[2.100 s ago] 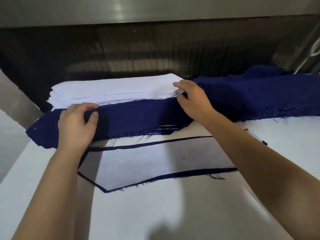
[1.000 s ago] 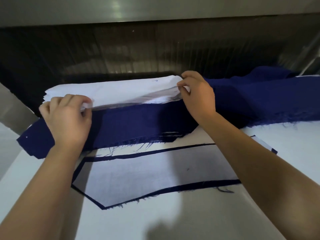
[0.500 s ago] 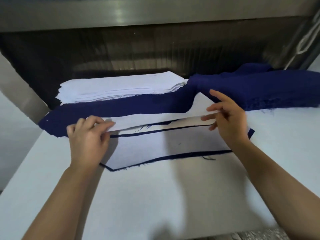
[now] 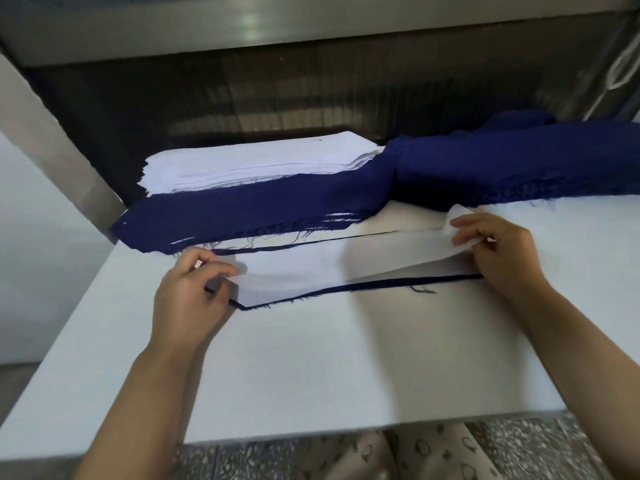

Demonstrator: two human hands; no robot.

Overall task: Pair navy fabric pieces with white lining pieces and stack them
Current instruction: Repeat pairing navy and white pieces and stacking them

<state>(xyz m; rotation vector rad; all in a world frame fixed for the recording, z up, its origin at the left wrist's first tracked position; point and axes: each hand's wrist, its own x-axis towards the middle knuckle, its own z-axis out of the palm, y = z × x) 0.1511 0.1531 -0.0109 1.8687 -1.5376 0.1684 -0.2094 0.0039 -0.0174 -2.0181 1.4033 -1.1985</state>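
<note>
Since the frame half a second ago, both hands have brought the white lining piece [image 4: 329, 261] nearer and lower, from above the far edge of the pair on the table [image 4: 346, 358] to over most of it.

Head view: the left hand [image 4: 188, 299] pinches the left end of the lining piece between thumb and fingers. The right hand [image 4: 498, 254] pinches the right end, where a corner curls upward. The sheet sags between them, its near edge lifted at the right. Under it lies a navy piece [image 4: 381, 284], showing only as a thin dark border along the near and far sides. Beyond, a navy stack [image 4: 242, 216] lies along the table with frayed threads at its near edge, and a white lining stack [image 4: 256, 164] rests on its far part. To the right, a navy heap [image 4: 519, 168] touches both stacks. Speckled floor [image 4: 519, 445] shows below the table's near edge.
</note>
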